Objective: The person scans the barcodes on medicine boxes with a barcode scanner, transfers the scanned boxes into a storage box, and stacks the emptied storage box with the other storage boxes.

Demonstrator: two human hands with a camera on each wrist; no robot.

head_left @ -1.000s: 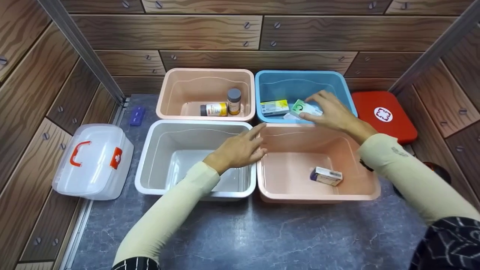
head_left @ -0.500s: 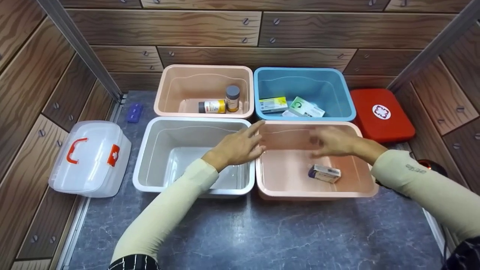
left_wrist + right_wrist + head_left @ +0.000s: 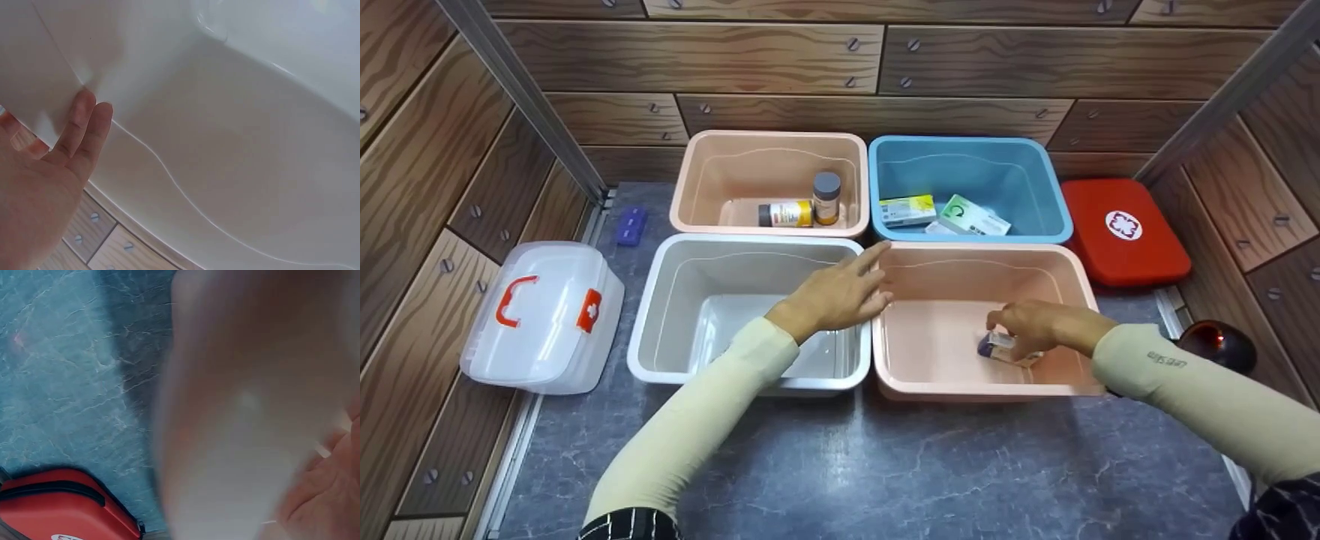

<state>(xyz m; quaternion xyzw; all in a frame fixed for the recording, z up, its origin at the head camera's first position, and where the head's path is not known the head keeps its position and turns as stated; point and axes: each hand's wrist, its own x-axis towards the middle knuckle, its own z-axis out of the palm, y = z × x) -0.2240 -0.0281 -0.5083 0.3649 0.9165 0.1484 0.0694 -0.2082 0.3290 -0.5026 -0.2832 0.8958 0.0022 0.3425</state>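
In the head view, my right hand (image 3: pixel 1031 330) reaches down into the front right pink bin (image 3: pixel 960 388). Its thumb and fingers grip a small white and purple medicine box (image 3: pixel 1000 345), partly covered by the hand. At the right wrist view's edge, only part of the right hand (image 3: pixel 326 495) shows, behind the bin's blurred wall. My left hand (image 3: pixel 836 296) rests on the rim between that bin and the grey bin (image 3: pixel 750 386), fingers spread. Two fingers of the left hand (image 3: pixel 50 180) hang inside the grey bin, against its wall, in the left wrist view.
Behind stand a pink bin (image 3: pixel 772 136) with two pill bottles (image 3: pixel 826 199) and a blue bin (image 3: pixel 960 142) with medicine boxes (image 3: pixel 973 216). A clear first-aid box (image 3: pixel 544 319) and purple pill case (image 3: pixel 631 226) lie left; a red case (image 3: pixel 1132 259) lies right.
My right hand has let go of the green and white box in the blue bin, moved toward me and taken hold of the white and purple box. The left hand stays put.
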